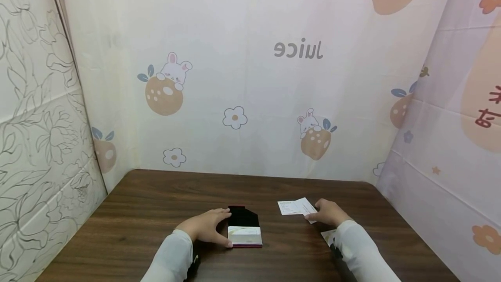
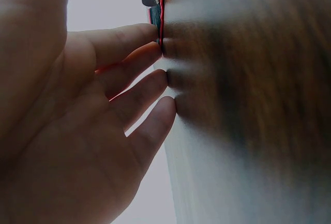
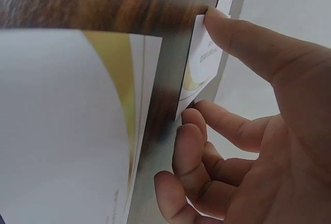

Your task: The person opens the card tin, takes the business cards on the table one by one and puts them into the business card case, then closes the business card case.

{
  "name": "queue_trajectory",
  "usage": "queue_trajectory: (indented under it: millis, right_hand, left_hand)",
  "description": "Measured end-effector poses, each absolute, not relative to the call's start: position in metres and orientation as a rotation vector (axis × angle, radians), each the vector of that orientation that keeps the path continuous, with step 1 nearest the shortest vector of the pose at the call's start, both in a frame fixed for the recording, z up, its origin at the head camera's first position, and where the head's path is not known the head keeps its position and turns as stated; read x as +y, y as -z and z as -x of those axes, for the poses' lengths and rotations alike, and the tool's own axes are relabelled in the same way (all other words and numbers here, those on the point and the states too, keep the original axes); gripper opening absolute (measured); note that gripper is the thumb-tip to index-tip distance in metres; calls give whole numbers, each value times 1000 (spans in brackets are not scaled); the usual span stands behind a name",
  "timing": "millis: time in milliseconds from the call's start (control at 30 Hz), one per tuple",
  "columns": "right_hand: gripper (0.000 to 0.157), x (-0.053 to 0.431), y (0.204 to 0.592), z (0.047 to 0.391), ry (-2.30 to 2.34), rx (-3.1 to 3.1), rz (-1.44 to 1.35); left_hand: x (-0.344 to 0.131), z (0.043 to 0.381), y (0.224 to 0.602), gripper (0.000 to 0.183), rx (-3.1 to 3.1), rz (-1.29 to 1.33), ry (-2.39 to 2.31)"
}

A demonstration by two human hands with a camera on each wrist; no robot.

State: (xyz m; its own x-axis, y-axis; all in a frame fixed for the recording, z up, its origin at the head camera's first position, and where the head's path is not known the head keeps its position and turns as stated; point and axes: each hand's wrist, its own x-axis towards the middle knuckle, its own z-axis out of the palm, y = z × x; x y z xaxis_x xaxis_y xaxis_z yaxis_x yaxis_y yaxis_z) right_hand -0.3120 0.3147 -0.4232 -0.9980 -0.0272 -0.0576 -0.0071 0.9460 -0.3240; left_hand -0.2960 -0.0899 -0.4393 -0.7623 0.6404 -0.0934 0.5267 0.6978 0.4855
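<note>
On the table's near half lies an opened card holder (image 1: 244,229), with a black lining, a dark red edge and a white card showing in its near part. My left hand (image 1: 207,226) spans its left side, thumb at the near corner and index finger by the far one. In the left wrist view the fingertips of the left hand (image 2: 103,110) rest along the table beside the red edge. My right hand (image 1: 330,213) grips a white business card (image 1: 305,206) by its edges, thumb on one side; this card overlaps another business card (image 1: 287,208).
Another white card with a gold-green curve (image 3: 57,120) lies close by, partly under the right wrist in the head view. The brown wooden table (image 1: 156,195) ends at printed curtains (image 1: 242,77) behind and at both sides.
</note>
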Motion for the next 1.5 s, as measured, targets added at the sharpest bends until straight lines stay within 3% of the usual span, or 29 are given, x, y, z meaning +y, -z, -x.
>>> queue_trajectory:
  millis: [300,533,900,1267,1500]
  right_hand:
    - [70,319,431,314,548,3045,-9]
    - [45,320,433,315,565,3047,-13]
    - [56,322,435,313,568,3074,-26]
    - [28,324,431,312,768,3112,16]
    - [20,323,430,312,1136,2958,-38]
  left_hand:
    - [-90,295,438,90,2658,-928,-648]
    - [-90,295,438,90,2655,-940,-653]
    - [-91,295,440,91,2650,-934,-658]
    - [-91,296,439,90,2649,-934,-663]
    - [-91,296,439,90,2653,-929,-660]
